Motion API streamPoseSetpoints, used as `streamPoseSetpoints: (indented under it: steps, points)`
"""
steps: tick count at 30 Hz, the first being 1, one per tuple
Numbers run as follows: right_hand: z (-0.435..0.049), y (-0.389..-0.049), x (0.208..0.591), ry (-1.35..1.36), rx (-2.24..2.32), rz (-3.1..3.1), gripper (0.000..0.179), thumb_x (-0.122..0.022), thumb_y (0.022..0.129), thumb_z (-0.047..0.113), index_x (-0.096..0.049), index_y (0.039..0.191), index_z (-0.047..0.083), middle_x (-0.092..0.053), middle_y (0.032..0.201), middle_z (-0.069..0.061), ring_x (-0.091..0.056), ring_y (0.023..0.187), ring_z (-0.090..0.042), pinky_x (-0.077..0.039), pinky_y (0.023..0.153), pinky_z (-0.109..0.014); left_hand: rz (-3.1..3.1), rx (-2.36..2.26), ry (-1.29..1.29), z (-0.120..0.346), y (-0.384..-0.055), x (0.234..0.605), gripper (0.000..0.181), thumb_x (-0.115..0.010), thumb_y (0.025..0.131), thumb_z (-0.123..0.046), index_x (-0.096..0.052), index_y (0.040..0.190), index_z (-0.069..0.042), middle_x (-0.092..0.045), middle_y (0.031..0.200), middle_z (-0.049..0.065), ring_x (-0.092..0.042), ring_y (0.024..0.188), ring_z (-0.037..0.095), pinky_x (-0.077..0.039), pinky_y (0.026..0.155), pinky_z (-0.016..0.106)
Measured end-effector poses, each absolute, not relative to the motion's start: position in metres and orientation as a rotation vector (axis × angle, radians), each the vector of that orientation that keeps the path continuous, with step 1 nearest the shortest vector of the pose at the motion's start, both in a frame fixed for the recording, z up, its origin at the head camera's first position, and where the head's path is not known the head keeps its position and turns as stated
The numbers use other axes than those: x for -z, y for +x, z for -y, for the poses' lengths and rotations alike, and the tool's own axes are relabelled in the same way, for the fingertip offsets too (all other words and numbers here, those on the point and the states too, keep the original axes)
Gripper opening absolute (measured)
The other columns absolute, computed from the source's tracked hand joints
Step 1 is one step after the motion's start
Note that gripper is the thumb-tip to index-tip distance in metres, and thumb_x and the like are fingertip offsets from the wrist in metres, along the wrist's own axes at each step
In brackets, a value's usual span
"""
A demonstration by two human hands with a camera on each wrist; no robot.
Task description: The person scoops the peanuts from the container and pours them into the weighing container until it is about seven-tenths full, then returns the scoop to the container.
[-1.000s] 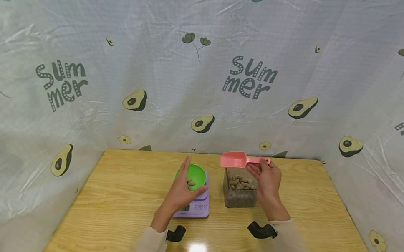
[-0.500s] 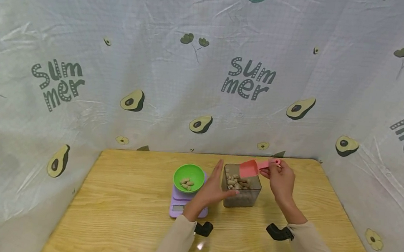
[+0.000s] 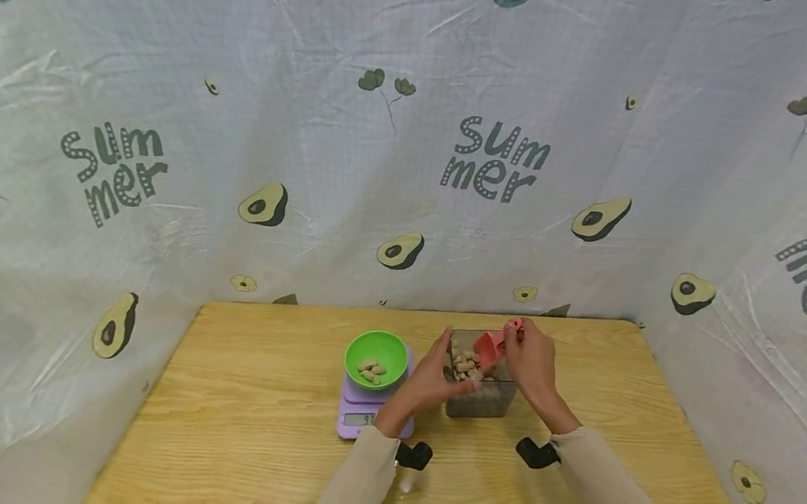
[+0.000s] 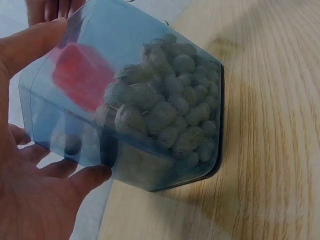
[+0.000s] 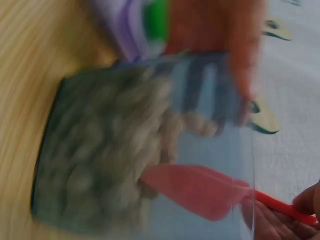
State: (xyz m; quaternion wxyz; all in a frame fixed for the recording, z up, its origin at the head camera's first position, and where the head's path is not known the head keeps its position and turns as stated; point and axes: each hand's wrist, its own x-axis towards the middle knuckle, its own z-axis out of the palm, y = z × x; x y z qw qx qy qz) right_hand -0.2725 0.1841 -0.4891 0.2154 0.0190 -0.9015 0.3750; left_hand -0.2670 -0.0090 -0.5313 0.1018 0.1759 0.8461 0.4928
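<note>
A pink scoop (image 3: 488, 350) tilts down inside a clear grey plastic box (image 3: 479, 404), its blade touching the unshelled peanuts (image 4: 185, 105) there. My right hand (image 3: 533, 362) pinches the scoop's handle above the box's right side. My left hand (image 3: 428, 383) grips the box at its left, with the thumb on one wall and the fingers round another, as the left wrist view shows. Left of the box, a green bowl (image 3: 380, 345) with several peanuts in it sits on a purple kitchen scale (image 3: 357, 404).
A wooden table (image 3: 241, 409) carries everything. Behind it and at both sides hangs a pale cloth (image 3: 352, 178) printed with avocados and lettering. The scale stands close by the left wrist; its display is lit but partly hidden.
My left hand has moved right from beside the bowl to the box and grips it. My right hand has lowered the scoop from above the box into the peanuts.
</note>
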Motion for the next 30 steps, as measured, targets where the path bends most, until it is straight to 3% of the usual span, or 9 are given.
streamPoseSetpoints:
  steps: [5,9,12,16,24,30]
  points:
    - [-0.182,-0.279,0.485,-0.020,-1.236,2.563,0.026,-0.048,0.103,0.017,-0.062,0.097,-0.004,-0.069,0.076,-0.018,-0.067,0.061,-0.024,-0.049,0.051,-0.027,-2.498,-1.465,0.510,0.008,-0.267,0.529,0.111,-0.073,0.080,-0.058,-0.002,0.160,-0.027,-0.014,0.166,0.012,-0.027,0.149,0.037,-0.034,0.113,0.057]
    - [-0.189,-0.280,0.482,-0.141,-1.504,2.573,0.028,-0.046,0.104,0.017,-0.061,0.107,-0.007,-0.073,0.084,-0.023,-0.074,0.070,-0.025,-0.060,0.064,-0.034,-2.504,-1.457,0.514,0.007,-0.267,0.530,0.109,-0.074,0.082,-0.052,-0.003,0.160,-0.026,-0.016,0.165,0.011,-0.026,0.149,0.035,-0.033,0.114,0.056]
    - [-0.192,-0.279,0.481,-0.222,-1.661,2.553,0.032,-0.045,0.105,0.018,-0.059,0.115,-0.008,-0.073,0.088,-0.024,-0.074,0.069,-0.020,-0.060,0.073,-0.041,-2.502,-1.459,0.516,0.008,-0.267,0.530,0.109,-0.074,0.081,-0.053,-0.004,0.160,-0.027,-0.016,0.165,0.011,-0.026,0.149,0.034,-0.033,0.114,0.056]
    - [-0.194,-0.282,0.481,-0.270,-1.752,2.533,0.036,-0.044,0.105,0.020,-0.056,0.121,-0.009,-0.073,0.089,-0.023,-0.074,0.069,-0.014,-0.060,0.074,-0.037,-2.508,-1.457,0.520,0.007,-0.268,0.529,0.109,-0.074,0.081,-0.053,-0.003,0.160,-0.027,-0.016,0.166,0.011,-0.026,0.149,0.034,-0.032,0.114,0.056]
    - [-0.188,-0.277,0.482,-0.128,-1.579,2.559,0.029,-0.045,0.104,0.015,-0.059,0.112,-0.009,-0.072,0.090,-0.025,-0.074,0.073,-0.021,-0.060,0.069,-0.035,-2.517,-1.440,0.520,0.005,-0.269,0.533,0.109,-0.073,0.082,-0.053,-0.002,0.160,-0.024,-0.014,0.166,0.012,-0.027,0.149,0.036,-0.033,0.114,0.057]
    - [-0.192,-0.279,0.479,-0.344,-1.834,2.511,0.035,-0.043,0.105,0.018,-0.055,0.120,-0.010,-0.073,0.078,-0.011,-0.074,0.069,-0.016,-0.059,0.076,-0.038,-2.534,-1.437,0.524,0.004,-0.268,0.534,0.112,-0.072,0.080,-0.059,-0.002,0.160,-0.023,-0.014,0.166,0.013,-0.026,0.149,0.036,-0.032,0.114,0.057]
